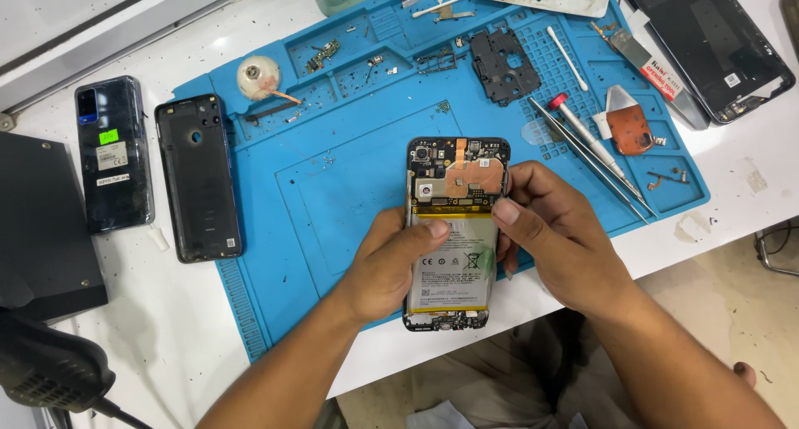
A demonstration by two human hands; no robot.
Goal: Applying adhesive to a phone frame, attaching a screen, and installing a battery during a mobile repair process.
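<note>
Both your hands grip the opened phone [449, 229] at the near edge of the blue repair mat [333, 188]: your left hand [387, 262] curls round its left side with the thumb flat on the battery [449, 258], and your right hand [553, 238] pinches the right edge beside the circuit board. Keep that thumb light on the battery and steady the frame. Tweezers [591, 158] lie just right on the mat, a black back cover [198, 175] sits left, and another phone [112, 154] rests on the worktop [166, 337].
</note>
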